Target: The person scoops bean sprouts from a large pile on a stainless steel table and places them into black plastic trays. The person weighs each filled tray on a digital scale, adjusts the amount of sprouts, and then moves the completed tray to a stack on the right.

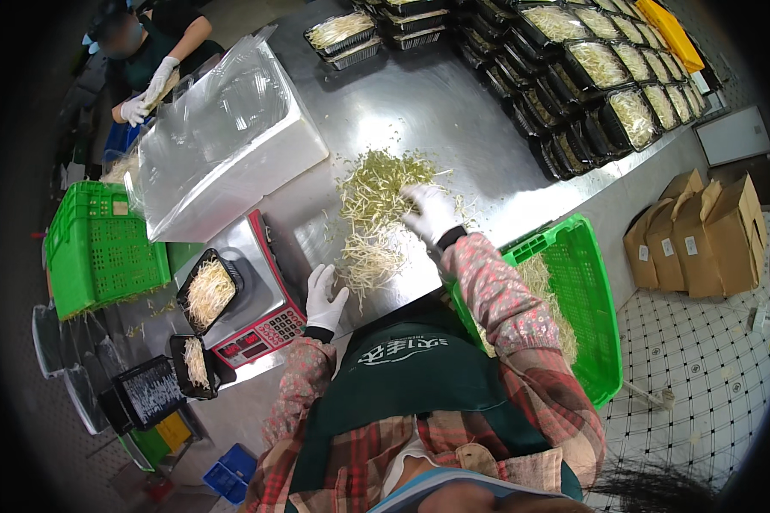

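Note:
A loose pile of bean sprouts (375, 211) lies on the stainless steel table (423, 96), with greenish heads and hulls at its far side and paler stems nearer me. My right hand (433, 213), in a white glove, rests at the pile's right edge with the fingers bent; whether it grips any sprouts cannot be told. My left hand (324, 300), also gloved, is just left of the pile, fingers apart and nothing in it. On the red-framed digital scale (256, 282) to the left sits a black plastic tray of sprouts (210, 295). Another black tray with fewer sprouts (196, 362) stands beside the scale.
A white foam box wrapped in film (244, 141) and a green crate (102, 250) stand left. Filled trays (590, 64) are stacked at the back right. A green basket of sprouts (584, 301) is by my right arm. A co-worker (147, 58) is across the table.

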`<control>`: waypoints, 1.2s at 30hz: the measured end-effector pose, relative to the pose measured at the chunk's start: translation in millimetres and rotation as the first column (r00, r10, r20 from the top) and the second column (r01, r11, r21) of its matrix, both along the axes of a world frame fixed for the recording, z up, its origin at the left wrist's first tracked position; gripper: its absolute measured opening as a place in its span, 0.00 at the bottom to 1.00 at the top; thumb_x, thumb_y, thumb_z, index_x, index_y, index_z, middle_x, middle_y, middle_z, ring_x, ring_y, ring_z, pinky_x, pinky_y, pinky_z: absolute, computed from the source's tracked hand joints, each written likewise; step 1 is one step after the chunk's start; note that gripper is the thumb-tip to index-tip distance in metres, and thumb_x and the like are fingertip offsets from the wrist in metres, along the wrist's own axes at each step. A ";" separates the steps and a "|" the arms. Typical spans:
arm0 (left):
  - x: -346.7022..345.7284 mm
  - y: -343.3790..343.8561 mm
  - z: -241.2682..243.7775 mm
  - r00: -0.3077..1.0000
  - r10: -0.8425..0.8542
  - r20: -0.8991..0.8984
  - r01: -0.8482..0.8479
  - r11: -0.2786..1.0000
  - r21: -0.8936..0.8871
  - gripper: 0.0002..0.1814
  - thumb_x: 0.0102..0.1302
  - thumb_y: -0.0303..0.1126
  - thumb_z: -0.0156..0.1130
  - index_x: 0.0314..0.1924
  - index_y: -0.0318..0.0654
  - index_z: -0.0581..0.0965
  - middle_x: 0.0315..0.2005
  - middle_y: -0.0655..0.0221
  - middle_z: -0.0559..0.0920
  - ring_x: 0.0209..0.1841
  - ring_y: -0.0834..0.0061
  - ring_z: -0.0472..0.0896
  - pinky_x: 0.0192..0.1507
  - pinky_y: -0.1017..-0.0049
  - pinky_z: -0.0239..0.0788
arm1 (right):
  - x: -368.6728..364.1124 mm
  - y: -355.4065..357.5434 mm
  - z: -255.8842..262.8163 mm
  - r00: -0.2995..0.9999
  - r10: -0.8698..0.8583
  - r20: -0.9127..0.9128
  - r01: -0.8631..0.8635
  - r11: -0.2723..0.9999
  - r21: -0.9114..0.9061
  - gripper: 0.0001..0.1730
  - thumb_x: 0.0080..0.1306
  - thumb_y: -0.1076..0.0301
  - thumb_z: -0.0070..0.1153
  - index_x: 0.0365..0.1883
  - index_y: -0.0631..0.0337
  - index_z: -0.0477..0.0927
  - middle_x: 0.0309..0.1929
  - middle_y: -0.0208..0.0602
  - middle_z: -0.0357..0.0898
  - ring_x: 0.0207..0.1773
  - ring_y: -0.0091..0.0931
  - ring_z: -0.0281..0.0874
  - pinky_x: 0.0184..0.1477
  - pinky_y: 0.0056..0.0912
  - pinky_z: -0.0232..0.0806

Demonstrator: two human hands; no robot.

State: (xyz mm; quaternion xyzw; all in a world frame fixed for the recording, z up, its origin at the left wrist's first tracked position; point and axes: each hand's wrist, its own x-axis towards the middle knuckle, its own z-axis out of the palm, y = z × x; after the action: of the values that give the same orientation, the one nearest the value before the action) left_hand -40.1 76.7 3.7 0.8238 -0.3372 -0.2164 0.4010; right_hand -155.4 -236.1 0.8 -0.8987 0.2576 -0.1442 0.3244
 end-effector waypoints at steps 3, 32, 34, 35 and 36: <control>-1.4 -10.0 -5.5 0.999 0.006 -0.049 -0.010 0.997 -0.072 0.34 0.57 0.23 0.71 0.64 0.39 0.73 0.64 0.60 0.69 0.62 0.65 0.73 0.63 0.71 0.69 | -21.1 -48.2 0.0 0.950 -0.117 -0.290 0.077 0.986 -0.147 0.25 0.56 0.61 0.67 0.53 0.55 0.81 0.62 0.46 0.70 0.62 0.44 0.69 0.62 0.45 0.68; 27.3 -76.1 -0.9 0.952 -0.304 0.037 0.288 0.930 0.227 0.68 0.39 0.37 0.83 0.78 0.44 0.49 0.72 0.50 0.55 0.73 0.48 0.58 0.72 0.63 0.58 | -20.6 89.4 18.0 0.898 0.221 -0.381 -0.213 0.975 0.064 0.71 0.43 0.61 0.80 0.78 0.58 0.44 0.72 0.62 0.56 0.68 0.53 0.64 0.66 0.49 0.66; 42.8 -100.2 -21.1 0.923 -0.374 0.089 0.338 0.900 0.275 0.58 0.43 0.35 0.81 0.74 0.40 0.59 0.67 0.56 0.64 0.69 0.54 0.66 0.69 0.67 0.62 | -0.8 82.4 10.4 0.899 0.174 -0.403 -0.175 0.984 0.035 0.55 0.51 0.64 0.73 0.74 0.60 0.55 0.66 0.57 0.65 0.64 0.48 0.69 0.61 0.48 0.69; 49.0 -101.4 -35.5 0.909 -0.368 0.198 0.326 0.921 0.213 0.38 0.48 0.33 0.77 0.62 0.40 0.74 0.58 0.59 0.73 0.58 0.59 0.76 0.61 0.68 0.69 | 8.2 76.9 0.6 0.893 0.167 -0.417 -0.168 0.985 0.034 0.48 0.55 0.62 0.70 0.72 0.60 0.60 0.64 0.54 0.68 0.63 0.47 0.70 0.60 0.47 0.69; 51.5 -104.1 -33.1 0.910 -0.371 0.187 0.312 0.907 0.283 0.30 0.52 0.35 0.74 0.57 0.43 0.78 0.52 0.62 0.77 0.53 0.59 0.78 0.56 0.66 0.72 | 10.9 68.5 -15.4 0.926 0.139 -0.350 -0.164 0.986 -0.042 0.33 0.58 0.62 0.66 0.62 0.61 0.73 0.55 0.47 0.76 0.56 0.44 0.76 0.57 0.44 0.71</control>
State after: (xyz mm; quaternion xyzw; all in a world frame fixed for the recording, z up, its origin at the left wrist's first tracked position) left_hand 11.5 -27.5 -29.5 0.8147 -0.4927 -0.2244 0.2079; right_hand -144.5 -167.7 -14.5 -0.9380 0.2352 0.0323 0.2525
